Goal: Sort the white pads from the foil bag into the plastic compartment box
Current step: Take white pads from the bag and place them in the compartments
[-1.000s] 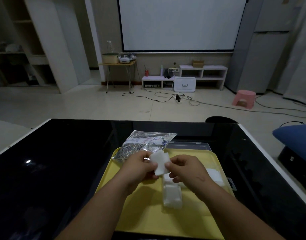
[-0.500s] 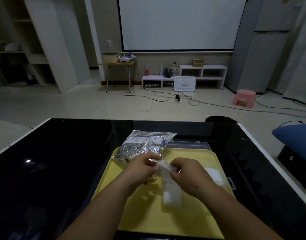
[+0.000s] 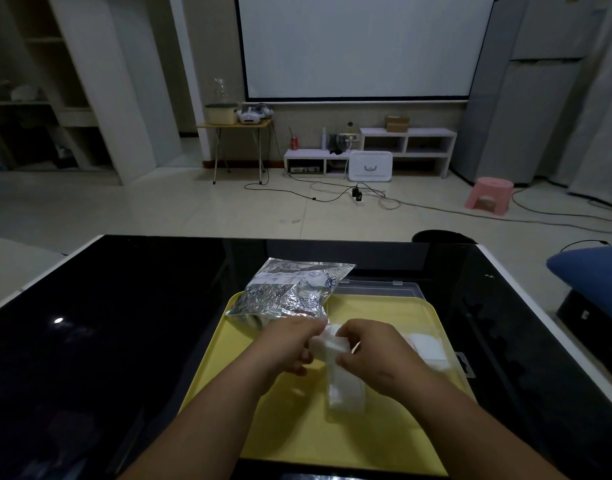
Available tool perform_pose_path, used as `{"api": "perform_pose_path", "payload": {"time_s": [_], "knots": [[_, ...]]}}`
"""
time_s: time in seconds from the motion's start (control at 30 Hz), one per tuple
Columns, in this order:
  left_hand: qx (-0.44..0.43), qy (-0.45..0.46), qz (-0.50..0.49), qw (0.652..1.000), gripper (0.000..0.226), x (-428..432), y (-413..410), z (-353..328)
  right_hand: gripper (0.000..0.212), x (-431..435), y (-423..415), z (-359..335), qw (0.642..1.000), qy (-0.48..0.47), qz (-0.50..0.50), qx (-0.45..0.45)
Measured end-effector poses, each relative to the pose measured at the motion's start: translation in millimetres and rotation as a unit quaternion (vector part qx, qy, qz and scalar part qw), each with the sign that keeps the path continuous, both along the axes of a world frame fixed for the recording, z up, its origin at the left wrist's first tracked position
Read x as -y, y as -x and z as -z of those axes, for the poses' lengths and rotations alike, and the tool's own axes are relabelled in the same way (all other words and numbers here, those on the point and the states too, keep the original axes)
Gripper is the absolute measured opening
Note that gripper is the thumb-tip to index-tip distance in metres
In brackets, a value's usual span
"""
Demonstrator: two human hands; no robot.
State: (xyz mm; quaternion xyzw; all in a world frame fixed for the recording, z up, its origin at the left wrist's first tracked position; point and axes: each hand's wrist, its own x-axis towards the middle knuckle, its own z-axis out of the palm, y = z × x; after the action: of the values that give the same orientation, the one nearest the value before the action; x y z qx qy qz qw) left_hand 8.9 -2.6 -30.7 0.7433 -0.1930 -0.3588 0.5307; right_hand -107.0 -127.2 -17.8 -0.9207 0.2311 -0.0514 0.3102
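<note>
A crinkled silver foil bag (image 3: pixel 290 292) lies at the far left of the yellow tray (image 3: pixel 297 427). The clear plastic compartment box (image 3: pixel 380 289) sits on the tray, its open lid standing behind. A column of white pads (image 3: pixel 344 389) fills one compartment in the middle and more white pads (image 3: pixel 429 348) lie at the right. My left hand (image 3: pixel 290 344) and my right hand (image 3: pixel 370 348) both pinch one white pad (image 3: pixel 329 344) just above the far end of the middle column.
The tray rests on a glossy black table (image 3: pixel 107 341) with a white rim. A blue cushion (image 3: pixel 592 271) lies off the table's right edge. Beyond are a tiled floor with cables, a pink stool (image 3: pixel 490 195) and a projector screen.
Both hands lowered the white pad from chest height down to the far end of the middle column of pads. The bag and box have stayed put.
</note>
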Motion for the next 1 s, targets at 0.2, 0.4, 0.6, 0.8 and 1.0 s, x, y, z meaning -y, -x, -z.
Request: {"api": "perform_pose_path", "payload": {"time_s": [0.2,0.4,0.6,0.8,1.0], "knots": [[0.075,-0.024,0.001,0.997,0.015,1,4,3,0.038,1,1,0,1.000,0.005,0.004,0.006],[0.134,-0.025,-0.024,0.990,0.014,1,5,0,0.019,4,1,1,1.000,0.026,0.007,0.000],[0.127,0.012,-0.087,0.988,0.014,3,2,-1,0.013,6,0,0,1.000,0.016,0.004,-0.005],[0.080,0.036,-0.087,0.992,0.027,2,0,-2,0.019,11,-1,3,1.000,-0.022,0.013,0.003],[0.035,0.059,-0.116,0.991,0.020,0,-6,-2,0.016,12,-1,1,0.990,-0.121,0.039,0.056]]}}
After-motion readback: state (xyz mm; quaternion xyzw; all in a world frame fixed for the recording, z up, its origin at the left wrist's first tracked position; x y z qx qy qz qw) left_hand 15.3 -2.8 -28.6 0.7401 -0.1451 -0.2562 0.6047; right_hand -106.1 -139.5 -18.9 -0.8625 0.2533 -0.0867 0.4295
